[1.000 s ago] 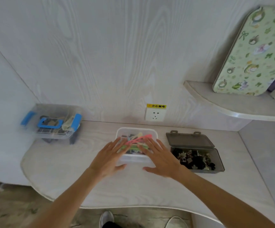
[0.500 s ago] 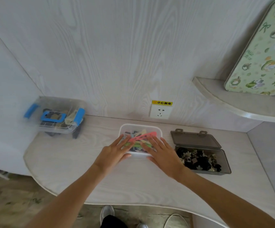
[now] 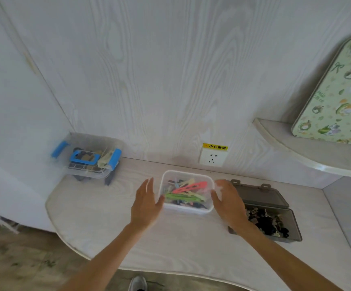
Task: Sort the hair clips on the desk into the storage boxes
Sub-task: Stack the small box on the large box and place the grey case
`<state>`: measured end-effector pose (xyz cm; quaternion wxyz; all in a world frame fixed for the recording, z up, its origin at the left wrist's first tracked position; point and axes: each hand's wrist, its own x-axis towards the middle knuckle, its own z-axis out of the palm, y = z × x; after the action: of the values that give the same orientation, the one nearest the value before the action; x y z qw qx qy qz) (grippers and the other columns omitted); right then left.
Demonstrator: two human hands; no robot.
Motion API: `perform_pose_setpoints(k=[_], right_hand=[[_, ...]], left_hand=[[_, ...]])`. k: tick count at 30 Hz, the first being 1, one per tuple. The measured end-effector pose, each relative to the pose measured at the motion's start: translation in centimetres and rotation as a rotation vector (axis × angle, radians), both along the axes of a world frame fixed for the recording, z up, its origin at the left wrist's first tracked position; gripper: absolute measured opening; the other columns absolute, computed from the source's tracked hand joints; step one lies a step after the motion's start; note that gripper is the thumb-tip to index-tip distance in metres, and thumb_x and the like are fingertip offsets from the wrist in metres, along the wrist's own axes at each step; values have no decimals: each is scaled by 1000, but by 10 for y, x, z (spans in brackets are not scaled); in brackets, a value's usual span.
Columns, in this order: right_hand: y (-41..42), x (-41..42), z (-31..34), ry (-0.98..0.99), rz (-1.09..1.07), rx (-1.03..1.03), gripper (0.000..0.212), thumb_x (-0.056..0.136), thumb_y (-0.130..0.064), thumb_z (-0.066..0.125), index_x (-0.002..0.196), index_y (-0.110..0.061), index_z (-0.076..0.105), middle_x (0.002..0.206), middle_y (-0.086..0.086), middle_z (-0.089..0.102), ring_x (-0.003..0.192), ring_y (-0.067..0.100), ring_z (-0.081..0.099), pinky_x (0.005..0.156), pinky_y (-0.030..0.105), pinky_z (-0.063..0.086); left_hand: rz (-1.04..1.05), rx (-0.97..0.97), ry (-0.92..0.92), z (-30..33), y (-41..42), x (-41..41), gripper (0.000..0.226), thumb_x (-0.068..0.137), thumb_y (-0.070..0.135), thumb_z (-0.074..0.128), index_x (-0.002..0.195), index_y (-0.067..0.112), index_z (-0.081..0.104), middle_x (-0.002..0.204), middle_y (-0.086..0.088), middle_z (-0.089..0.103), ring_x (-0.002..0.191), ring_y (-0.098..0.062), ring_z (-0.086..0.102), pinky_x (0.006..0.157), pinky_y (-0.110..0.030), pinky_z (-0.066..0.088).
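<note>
A clear white storage box (image 3: pixel 188 208) stands mid-desk, filled with long coloured hair clips (image 3: pixel 188 190) in pink, green and cream. My left hand (image 3: pixel 146 203) is at its left wall, fingers straight, thumb near the front corner. My right hand (image 3: pixel 228 200) is at its right wall with fingers straight. Both hands flank the box; whether they touch it is unclear. To the right lies an open grey storage box (image 3: pixel 292 227) holding small dark hair clips (image 3: pixel 267 221), its lid folded back.
A clear bin with blue latches (image 3: pixel 87 157) sits at the desk's back left. A wall socket (image 3: pixel 212 157) is behind the white box. A curved shelf (image 3: pixel 296 150) at right carries a green patterned tin (image 3: pixel 334 97). The desk's front edge (image 3: pixel 170 271) curves.
Both hands have moved off the top of the white box and out to its two sides. The clips inside show fully now.
</note>
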<state>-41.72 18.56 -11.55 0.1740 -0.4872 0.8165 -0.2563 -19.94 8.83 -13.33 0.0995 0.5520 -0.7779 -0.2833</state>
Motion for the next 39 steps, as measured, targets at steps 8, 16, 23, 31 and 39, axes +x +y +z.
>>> perform_pose_setpoints(k=[8,16,23,31,39], right_hand=[[-14,8,44,-655,-171,482,31,96,-18,49,117,3,52,117,20,63,88,20,62,78,28,54],[-86,63,113,-864,47,184,22,88,-17,62,77,-12,43,72,5,58,61,11,60,57,18,53],[-187,144,102,-1016,135,96,20,88,-15,62,87,-9,43,80,10,57,61,17,61,59,22,57],[-232,194,72,-973,153,117,26,89,-18,61,84,-11,36,75,5,50,59,17,61,66,28,58],[-246,238,60,-864,101,61,26,93,-24,54,77,-19,34,83,6,58,62,16,62,81,43,57]], left_hand=[[260,551,272,41,-3,-3,38,52,34,55,80,14,72,90,-14,72,87,-28,66,72,-29,47],[457,362,692,120,-52,87,17,89,13,61,75,23,61,73,8,65,57,8,61,58,-20,51],[728,307,802,141,-122,140,35,92,18,55,126,11,55,120,-11,59,108,-17,54,89,-33,43],[974,276,890,102,-166,162,11,83,4,65,94,5,65,78,-10,55,73,-22,52,70,-29,45],[1241,424,1113,93,-171,176,40,77,26,75,106,6,57,108,-10,60,106,-22,57,90,-38,51]])
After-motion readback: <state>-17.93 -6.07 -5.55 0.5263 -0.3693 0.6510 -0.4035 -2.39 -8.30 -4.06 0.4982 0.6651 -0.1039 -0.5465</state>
